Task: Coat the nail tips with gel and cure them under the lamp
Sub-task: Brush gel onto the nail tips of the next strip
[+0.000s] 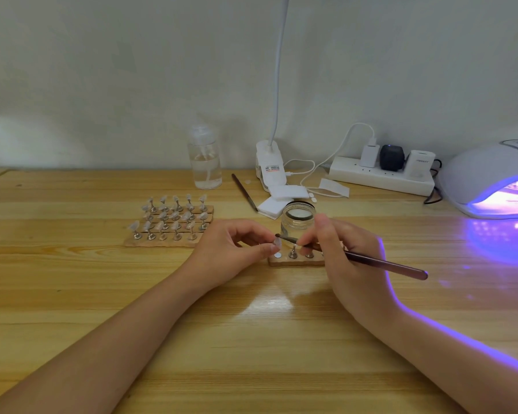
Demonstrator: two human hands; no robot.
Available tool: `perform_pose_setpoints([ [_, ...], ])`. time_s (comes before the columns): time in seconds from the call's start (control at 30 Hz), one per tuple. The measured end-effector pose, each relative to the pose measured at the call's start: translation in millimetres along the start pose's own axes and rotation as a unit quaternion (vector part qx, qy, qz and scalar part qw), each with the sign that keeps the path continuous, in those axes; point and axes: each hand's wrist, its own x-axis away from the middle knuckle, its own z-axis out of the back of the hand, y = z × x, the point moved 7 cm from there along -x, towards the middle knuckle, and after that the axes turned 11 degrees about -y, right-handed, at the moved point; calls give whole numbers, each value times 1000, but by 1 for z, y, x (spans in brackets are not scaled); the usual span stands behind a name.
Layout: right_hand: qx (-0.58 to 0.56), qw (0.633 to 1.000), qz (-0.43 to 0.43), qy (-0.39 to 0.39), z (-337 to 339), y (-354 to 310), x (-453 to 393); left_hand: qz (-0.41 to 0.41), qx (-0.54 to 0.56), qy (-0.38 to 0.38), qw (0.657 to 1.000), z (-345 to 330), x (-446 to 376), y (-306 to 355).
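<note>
Left hand point(237, 249) pinching a nail tip point(277, 242) — right hand point(338, 252) gripping the gel brush point(371, 259), bristles touching it, near the open jar point(298, 219).

Left hand point(234, 249) pinches a nail tip point(277, 242); right hand point(341, 252) brushes point(371, 260) it.

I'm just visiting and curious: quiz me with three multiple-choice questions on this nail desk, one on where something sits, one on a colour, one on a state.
1. Where is the glass jar?
A. just behind the hands
B. inside the lamp
C. at the table's left edge

2. What colour glows from the curing lamp?
A. green
B. purple-blue
C. red

3. What is the right hand doing?
A. lying flat and open
B. holding a brush
C. gripping the jar

Answers:
1. A, it stands right beyond the fingers.
2. B, violet light spills onto the table.
3. B, the brush tip meets the nail tip pinched by the left hand.
</note>
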Motion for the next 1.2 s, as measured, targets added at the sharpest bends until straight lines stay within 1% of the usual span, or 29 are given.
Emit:
perform_pose_setpoints([
  [0.27, -10, 999, 31, -10, 0, -5, 3, 0, 2, 1, 1000, 0, 0, -1],
  [0.47, -46, 999, -5, 18, 5, 0, 4, -6, -1, -1, 1000, 0, 1, 1],
  [0.67, -13, 1000, -25, -2, 0, 3, -1, -4, -2, -5, 1000, -1, 0, 1],
  [0.93, -22, 1000, -3, -11, -1, -1, 2, 4, -6, 1, 1000, 0, 0, -2],
  [1.1, -47, 999, 4, -17, -2, -2, 4, -5, -1, -4, 1000, 0, 0, -1],
  [1.2, -60, 998, -2, 4, 2, -1, 4, -6, -2, -7, 1000, 0, 0, -1],
])
